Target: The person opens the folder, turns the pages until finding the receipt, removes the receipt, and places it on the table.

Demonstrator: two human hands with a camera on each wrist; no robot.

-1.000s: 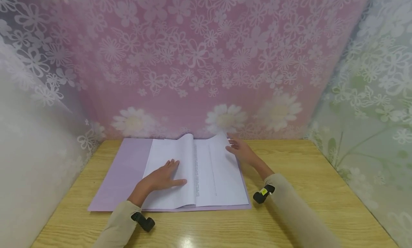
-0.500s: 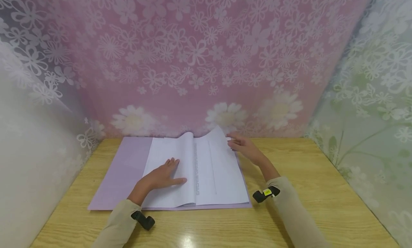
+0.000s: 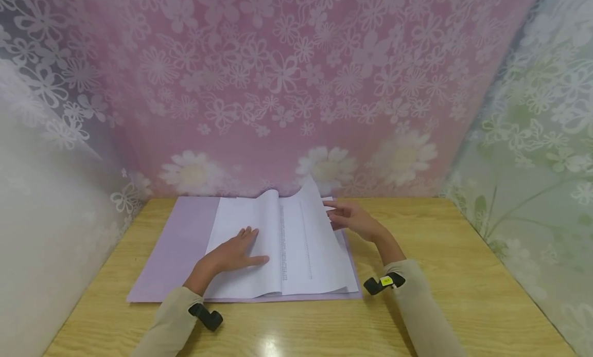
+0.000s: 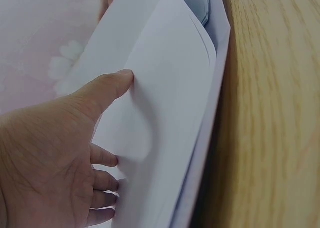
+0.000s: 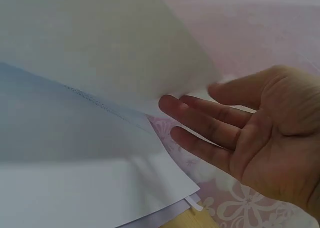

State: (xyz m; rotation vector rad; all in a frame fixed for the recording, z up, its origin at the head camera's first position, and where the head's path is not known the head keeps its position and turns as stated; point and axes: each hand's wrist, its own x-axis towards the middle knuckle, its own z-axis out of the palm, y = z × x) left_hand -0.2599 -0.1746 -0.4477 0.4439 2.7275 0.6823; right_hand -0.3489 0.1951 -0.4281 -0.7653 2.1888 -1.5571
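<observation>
A lilac folder [image 3: 185, 244] lies spread on the table, holding a stack of white printed sheets. My left hand [image 3: 233, 254] rests flat on the left-hand pages, thumb pointing toward the central fold; the left wrist view shows the same hand [image 4: 65, 143] with its fingertips on the white paper. At the right, a loose sheet [image 3: 315, 244] rises, its upper corner standing well above the stack. My right hand [image 3: 354, 220] is at that sheet's right edge. In the right wrist view its extended fingers [image 5: 200, 118] support the sheet from beneath, thumb tip close to the edge.
The wooden table [image 3: 445, 274] extends on both sides of the folder. A pink flowered backdrop [image 3: 278, 115] stands right behind it, with patterned panels at left and right. Black wrist devices [image 3: 208, 318] sit on both sleeves.
The right-hand sheet has lifted further, its corner rising and shifting left, and its lower edge now curls up. My right hand has slipped farther under its edge. The left hand stays put.
</observation>
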